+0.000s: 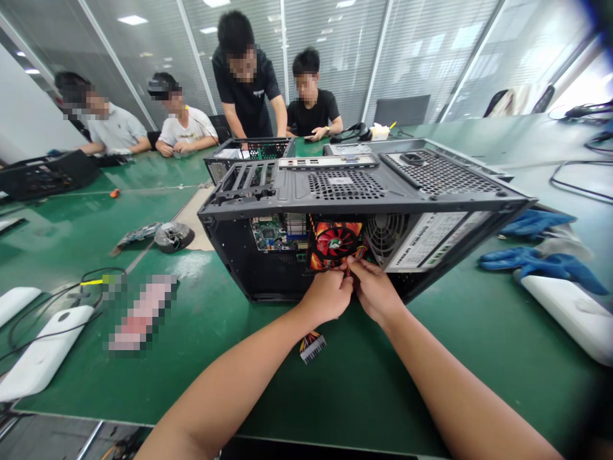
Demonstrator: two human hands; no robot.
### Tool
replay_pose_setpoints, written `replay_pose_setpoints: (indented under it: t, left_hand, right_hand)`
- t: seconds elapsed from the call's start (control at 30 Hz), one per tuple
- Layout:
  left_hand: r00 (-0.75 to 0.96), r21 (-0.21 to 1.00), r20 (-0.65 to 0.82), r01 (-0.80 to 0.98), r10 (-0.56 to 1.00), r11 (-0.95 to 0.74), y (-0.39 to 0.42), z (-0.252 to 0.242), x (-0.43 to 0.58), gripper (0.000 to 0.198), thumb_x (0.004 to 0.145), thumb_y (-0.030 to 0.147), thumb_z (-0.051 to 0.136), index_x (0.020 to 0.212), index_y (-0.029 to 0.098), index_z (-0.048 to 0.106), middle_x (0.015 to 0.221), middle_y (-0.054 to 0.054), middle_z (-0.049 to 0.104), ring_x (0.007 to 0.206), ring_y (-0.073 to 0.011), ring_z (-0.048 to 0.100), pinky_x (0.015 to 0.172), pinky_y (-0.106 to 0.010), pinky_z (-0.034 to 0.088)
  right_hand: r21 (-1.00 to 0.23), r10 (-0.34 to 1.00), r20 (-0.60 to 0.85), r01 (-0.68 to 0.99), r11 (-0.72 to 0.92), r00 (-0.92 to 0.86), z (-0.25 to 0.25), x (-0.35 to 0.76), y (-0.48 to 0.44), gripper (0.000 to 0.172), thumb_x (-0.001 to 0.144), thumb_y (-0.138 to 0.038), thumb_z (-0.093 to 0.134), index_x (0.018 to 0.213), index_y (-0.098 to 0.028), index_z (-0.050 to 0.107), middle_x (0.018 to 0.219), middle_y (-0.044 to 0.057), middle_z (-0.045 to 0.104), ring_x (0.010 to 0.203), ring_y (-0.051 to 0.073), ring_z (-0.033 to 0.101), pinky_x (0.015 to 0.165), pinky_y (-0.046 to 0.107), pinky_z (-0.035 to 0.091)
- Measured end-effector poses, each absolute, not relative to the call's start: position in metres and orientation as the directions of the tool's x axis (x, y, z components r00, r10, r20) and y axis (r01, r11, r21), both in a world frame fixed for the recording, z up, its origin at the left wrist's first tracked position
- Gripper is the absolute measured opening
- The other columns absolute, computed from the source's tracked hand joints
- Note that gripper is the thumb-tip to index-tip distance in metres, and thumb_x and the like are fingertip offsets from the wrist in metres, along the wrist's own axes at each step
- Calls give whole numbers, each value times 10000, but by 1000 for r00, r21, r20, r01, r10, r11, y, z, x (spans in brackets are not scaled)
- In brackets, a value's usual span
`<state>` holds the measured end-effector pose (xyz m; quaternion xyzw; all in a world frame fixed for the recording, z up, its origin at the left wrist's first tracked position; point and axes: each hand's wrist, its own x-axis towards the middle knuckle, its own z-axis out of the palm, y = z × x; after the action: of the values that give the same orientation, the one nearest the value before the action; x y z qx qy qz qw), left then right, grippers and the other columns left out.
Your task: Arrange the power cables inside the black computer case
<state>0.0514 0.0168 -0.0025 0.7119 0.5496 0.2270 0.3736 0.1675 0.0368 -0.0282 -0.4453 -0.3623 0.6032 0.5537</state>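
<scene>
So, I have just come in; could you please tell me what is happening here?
The left hand and right hand are close together at the open side of a computer case, working at coloured wires by the red fan. Their exact grip is partly hidden. A multi-pin connector is loose below the left hand. Across the green table, a standing person leans over another case.
</scene>
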Motion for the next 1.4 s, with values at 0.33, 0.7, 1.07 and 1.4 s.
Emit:
replay_pose_setpoints:
  t: [0.33, 0.7, 1.07, 1.4]
  left_hand:
    - [572, 813, -423, -103, 703, 573, 17, -6, 34, 326, 970, 281, 329, 852, 108, 579, 562, -6, 587, 449, -118, 616, 419, -186, 425]
    - [448, 942, -261, 310, 855, 125, 11, -3, 34, 229, 938, 237, 378, 830, 141, 556, 509, 33, 537, 346, -84, 506, 392, -176, 345]
    - [355, 771, -37, 605, 934, -200, 4, -6, 37, 194, 919, 273, 442, 908, 141, 583, 676, -81, 614, 585, -205, 645, 587, -307, 487]
    - [765, 652, -339, -228, 547, 723, 20, -3, 21, 345, 956, 255, 347, 1034, 58, 619, 776, -115, 706, 656, -181, 701, 582, -282, 559]
  right_hand:
    - [-900, 984, -161, -397, -177, -74, -18, 168, 29, 338, 653, -492, 778, 719, -205, 611, 731, 13, 680, 475, 102, 491, 430, 253, 379]
    - [-924, 987, -163, -347, -157, -12, -21, 166, 32, 400, 617, -535, 784, 659, -184, 596, 648, 6, 646, 456, 94, 466, 404, 235, 322]
    - [-943, 995, -96, -324, -80, 34, -25, 164, 33, 383, 634, -559, 767, 633, -204, 622, 616, 0, 620, 597, 152, 547, 570, 277, 446]
    - [-887, 978, -175, -413, -207, -115, -12, 172, 28, 361, 637, -517, 785, 688, -210, 602, 723, 7, 663, 561, 113, 538, 513, 237, 454]
